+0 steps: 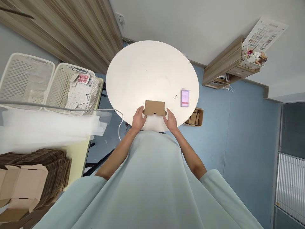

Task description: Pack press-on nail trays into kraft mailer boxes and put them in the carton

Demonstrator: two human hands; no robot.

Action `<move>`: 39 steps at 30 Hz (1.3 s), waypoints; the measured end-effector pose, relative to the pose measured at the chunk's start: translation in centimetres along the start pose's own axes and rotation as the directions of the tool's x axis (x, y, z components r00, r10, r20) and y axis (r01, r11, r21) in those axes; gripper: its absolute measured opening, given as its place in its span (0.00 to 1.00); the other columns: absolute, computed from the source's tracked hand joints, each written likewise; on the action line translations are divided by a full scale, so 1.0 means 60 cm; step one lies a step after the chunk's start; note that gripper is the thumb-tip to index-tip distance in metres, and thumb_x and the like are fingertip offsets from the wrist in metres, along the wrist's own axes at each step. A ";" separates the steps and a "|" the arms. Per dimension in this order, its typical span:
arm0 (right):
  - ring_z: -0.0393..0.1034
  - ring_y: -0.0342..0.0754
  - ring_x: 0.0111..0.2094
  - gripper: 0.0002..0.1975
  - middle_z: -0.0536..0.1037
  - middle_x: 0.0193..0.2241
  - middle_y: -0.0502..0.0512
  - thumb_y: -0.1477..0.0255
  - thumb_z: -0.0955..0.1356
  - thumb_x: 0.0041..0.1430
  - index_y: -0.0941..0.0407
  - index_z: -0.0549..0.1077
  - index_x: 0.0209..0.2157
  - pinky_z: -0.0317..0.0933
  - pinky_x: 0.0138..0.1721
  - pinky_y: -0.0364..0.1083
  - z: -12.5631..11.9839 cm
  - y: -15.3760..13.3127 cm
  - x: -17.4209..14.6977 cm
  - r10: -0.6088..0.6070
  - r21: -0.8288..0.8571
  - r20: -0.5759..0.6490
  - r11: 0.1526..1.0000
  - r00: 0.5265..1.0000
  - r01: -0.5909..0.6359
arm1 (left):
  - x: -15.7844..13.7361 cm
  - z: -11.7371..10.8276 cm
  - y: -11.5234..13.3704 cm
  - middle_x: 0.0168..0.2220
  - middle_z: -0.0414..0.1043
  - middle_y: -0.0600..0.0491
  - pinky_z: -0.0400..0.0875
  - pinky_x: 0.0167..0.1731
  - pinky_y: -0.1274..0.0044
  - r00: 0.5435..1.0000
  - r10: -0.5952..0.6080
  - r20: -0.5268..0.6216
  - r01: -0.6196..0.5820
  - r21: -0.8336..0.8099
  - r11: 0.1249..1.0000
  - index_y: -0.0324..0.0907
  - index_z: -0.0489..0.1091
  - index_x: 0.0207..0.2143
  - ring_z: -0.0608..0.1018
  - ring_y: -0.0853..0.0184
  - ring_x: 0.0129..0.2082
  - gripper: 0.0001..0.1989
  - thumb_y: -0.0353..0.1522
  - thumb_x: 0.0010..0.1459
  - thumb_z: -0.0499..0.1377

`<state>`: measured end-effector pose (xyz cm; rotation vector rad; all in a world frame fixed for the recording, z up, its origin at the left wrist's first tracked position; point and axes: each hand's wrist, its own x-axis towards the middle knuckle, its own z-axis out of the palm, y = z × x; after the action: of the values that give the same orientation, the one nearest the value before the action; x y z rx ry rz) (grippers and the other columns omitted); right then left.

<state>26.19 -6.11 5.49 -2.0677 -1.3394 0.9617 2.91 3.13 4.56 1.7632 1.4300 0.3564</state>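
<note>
A small brown cardboard box (pixel 154 107) rests near the front edge of the round white table (pixel 152 70). From each side of it a small flap sticks out, and its front edge has a dark notch. At the box's left end, my left hand (pixel 138 119) has its thumb and fingers closed around the flap. My right hand (pixel 171 120) pinches the flap at the other end in the same way. A phone (pixel 185 97) with a pinkish screen lies to the right on the tabletop.
Flattened cardboard boxes (pixel 26 181), clear plastic sheets (pixel 50 127) and white baskets (pixel 71 86) crowd the side table on the left. A white cable (pixel 121 124) hangs beside it. On the floor at right stands a carton (pixel 200 117) of small boxes, beyond it a wooden shelf (pixel 224 65).
</note>
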 end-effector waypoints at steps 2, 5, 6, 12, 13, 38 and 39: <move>0.60 0.60 0.75 0.31 0.67 0.73 0.64 0.63 0.62 0.75 0.55 0.60 0.75 0.54 0.77 0.64 0.000 0.002 -0.004 0.011 -0.018 0.001 1.000 1.000 -0.011 | -0.005 0.002 -0.006 0.72 0.68 0.42 0.66 0.70 0.59 1.000 -0.028 0.014 0.028 0.025 0.999 0.44 0.65 0.72 0.71 0.51 0.71 0.30 0.31 0.69 0.55; 0.70 0.62 0.67 0.27 0.75 0.67 0.63 0.64 0.62 0.76 0.53 0.65 0.72 0.63 0.71 0.64 0.001 0.005 -0.004 0.033 -0.054 0.039 0.998 0.999 -0.030 | -0.009 0.004 -0.012 0.67 0.74 0.42 0.69 0.66 0.60 0.997 -0.045 0.067 0.041 0.062 0.997 0.43 0.70 0.69 0.77 0.49 0.65 0.26 0.31 0.71 0.52; 0.74 0.63 0.64 0.26 0.78 0.65 0.62 0.64 0.62 0.76 0.52 0.67 0.71 0.66 0.67 0.64 0.003 0.007 -0.004 0.049 -0.066 0.059 0.997 0.997 -0.045 | -0.010 0.005 -0.014 0.65 0.76 0.42 0.71 0.64 0.60 0.995 -0.055 0.088 0.048 0.077 0.996 0.43 0.71 0.67 0.79 0.49 0.63 0.25 0.31 0.71 0.51; 0.80 0.64 0.54 0.21 0.83 0.57 0.61 0.68 0.63 0.74 0.51 0.72 0.65 0.72 0.59 0.62 0.025 0.021 -0.007 0.153 -0.146 0.141 0.980 0.978 -0.132 | -0.014 0.022 -0.028 0.55 0.84 0.43 0.75 0.57 0.63 0.962 -0.201 0.182 0.186 0.095 0.978 0.44 0.78 0.60 0.83 0.49 0.55 0.22 0.30 0.67 0.55; 0.80 0.64 0.54 0.21 0.83 0.56 0.62 0.68 0.64 0.74 0.51 0.72 0.64 0.72 0.59 0.62 0.030 0.025 -0.009 0.160 -0.140 0.147 0.980 0.976 -0.140 | -0.015 0.026 -0.032 0.54 0.84 0.44 0.76 0.57 0.64 0.958 -0.223 0.181 0.213 0.073 0.974 0.44 0.78 0.60 0.83 0.49 0.55 0.23 0.29 0.66 0.55; 0.82 0.53 0.51 0.13 0.83 0.57 0.58 0.70 0.66 0.68 0.50 0.70 0.53 0.74 0.57 0.56 0.071 0.060 0.003 0.242 0.095 0.064 0.964 0.968 -0.248 | 0.002 0.074 -0.060 0.60 0.79 0.39 0.74 0.60 0.61 0.928 -0.354 0.120 0.353 0.026 0.935 0.39 0.77 0.62 0.83 0.50 0.54 0.23 0.32 0.67 0.56; 0.82 0.54 0.51 0.13 0.83 0.57 0.58 0.69 0.66 0.69 0.50 0.70 0.53 0.74 0.57 0.56 0.070 0.056 0.003 0.249 0.086 0.060 0.964 0.967 -0.253 | 0.003 0.075 -0.060 0.60 0.80 0.39 0.74 0.60 0.62 0.930 -0.351 0.112 0.350 0.029 0.936 0.40 0.77 0.61 0.83 0.51 0.54 0.23 0.32 0.67 0.56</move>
<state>24.91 -7.17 0.39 -2.1904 -1.0499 1.1647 3.48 1.54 -0.94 1.4693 1.6259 0.0568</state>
